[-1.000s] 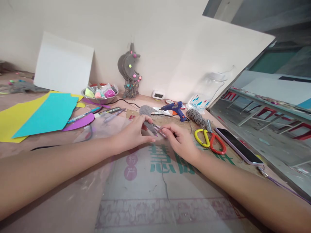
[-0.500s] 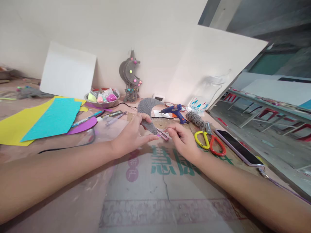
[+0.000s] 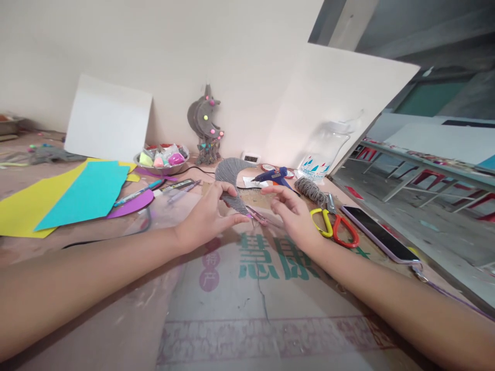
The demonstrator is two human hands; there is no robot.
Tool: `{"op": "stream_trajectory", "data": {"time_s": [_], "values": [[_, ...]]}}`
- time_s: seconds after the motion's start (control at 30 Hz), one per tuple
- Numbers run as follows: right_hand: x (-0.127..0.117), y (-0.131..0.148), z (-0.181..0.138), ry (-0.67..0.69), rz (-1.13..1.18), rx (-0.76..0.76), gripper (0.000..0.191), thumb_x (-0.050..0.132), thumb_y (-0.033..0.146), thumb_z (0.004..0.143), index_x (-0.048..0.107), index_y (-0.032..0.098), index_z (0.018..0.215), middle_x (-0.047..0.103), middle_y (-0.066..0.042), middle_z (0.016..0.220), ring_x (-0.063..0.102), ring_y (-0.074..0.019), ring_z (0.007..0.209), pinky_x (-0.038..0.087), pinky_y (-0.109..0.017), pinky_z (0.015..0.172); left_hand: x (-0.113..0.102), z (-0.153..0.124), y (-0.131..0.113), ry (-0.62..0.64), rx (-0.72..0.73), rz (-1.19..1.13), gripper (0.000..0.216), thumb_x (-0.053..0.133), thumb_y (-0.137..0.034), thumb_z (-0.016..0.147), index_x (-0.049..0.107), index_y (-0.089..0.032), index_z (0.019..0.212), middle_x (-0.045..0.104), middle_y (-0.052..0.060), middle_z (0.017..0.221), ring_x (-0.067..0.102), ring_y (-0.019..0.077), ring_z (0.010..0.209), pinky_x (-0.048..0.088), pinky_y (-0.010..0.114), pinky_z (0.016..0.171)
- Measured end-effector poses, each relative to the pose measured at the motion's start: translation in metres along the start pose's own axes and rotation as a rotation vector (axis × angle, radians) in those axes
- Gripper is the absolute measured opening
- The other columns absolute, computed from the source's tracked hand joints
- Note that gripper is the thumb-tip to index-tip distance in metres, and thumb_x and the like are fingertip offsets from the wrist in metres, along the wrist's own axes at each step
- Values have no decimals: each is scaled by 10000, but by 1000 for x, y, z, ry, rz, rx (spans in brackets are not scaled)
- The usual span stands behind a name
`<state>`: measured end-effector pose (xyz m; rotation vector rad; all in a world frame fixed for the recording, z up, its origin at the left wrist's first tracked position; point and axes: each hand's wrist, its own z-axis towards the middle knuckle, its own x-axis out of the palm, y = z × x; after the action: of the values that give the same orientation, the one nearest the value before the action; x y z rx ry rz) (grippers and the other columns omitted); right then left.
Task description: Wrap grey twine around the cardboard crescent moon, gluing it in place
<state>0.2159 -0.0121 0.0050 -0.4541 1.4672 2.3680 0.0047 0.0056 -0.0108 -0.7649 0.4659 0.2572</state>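
My left hand [image 3: 207,219] is closed on a crescent moon shape wrapped in grey yarn [image 3: 228,170], gripping its lower part with the tip pointing right. My right hand [image 3: 292,214] is just right of that tip, its index finger stretched out and its thumb apart; nothing shows clearly in it. Between the hands, by the crescent's tip, lies a slim pink tool [image 3: 260,218] whose kind I cannot make out. Below, a loose dark strand [image 3: 263,296] runs over the printed plastic sheet [image 3: 232,340].
Behind the hands are a blue glue gun [image 3: 276,175] and a grey yarn bundle [image 3: 310,190]. Scissors with yellow and red handles [image 3: 346,237] and a phone [image 3: 379,234] lie right. Coloured sheets [image 3: 81,196] and a bowl [image 3: 160,167] sit left. A finished-looking moon ornament [image 3: 207,121] stands against the wall.
My right hand's fingers have parted from a pinch near the crescent's tip, and the index finger has lifted. The crescent has shifted slightly left in my left hand.
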Motion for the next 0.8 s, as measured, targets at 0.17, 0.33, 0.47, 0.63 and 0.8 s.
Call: {"op": "stream_trajectory", "data": {"time_s": [0.17, 0.33, 0.47, 0.63, 0.8], "values": [[4, 9, -8, 357, 343, 99, 332, 511, 375, 864, 472, 239, 1165, 588, -53, 1067, 435, -47, 463, 396, -246, 488, 0, 1, 1, 13, 13, 4, 429, 713, -403, 708, 444, -213, 982, 518, 17, 935, 513, 169, 880, 430, 296, 766], [8, 8, -7, 381, 258, 131, 287, 589, 401, 809, 564, 179, 989, 513, 19, 696, 461, -90, 567, 386, -233, 542, 0, 0, 0, 8, 33, -6, 427, 713, -410, 707, 442, -210, 969, 518, 16, 921, 516, 163, 865, 436, 292, 750], [7, 8, -5, 313, 158, 116, 238, 608, 393, 778, 586, 157, 785, 501, 19, 661, 422, -88, 572, 335, -233, 541, 0, -2, -3, 11, 65, -21, 423, 716, -413, 703, 441, -214, 956, 525, 19, 918, 525, 163, 857, 447, 296, 744], [9, 12, -7, 283, 142, 117, 220, 592, 371, 785, 572, 155, 749, 478, 30, 630, 406, -86, 565, 322, -235, 546, 0, -3, -3, 22, 81, -19, 419, 725, -394, 697, 441, -216, 949, 523, 18, 921, 521, 158, 853, 452, 290, 739], [9, 13, -6, 256, 135, 130, 226, 582, 375, 787, 564, 153, 746, 457, 37, 605, 396, -85, 550, 313, -235, 534, 0, -3, -1, 1, 110, -16, 388, 715, -371, 714, 440, -216, 940, 521, 6, 890, 519, 148, 833, 450, 275, 711]]}}
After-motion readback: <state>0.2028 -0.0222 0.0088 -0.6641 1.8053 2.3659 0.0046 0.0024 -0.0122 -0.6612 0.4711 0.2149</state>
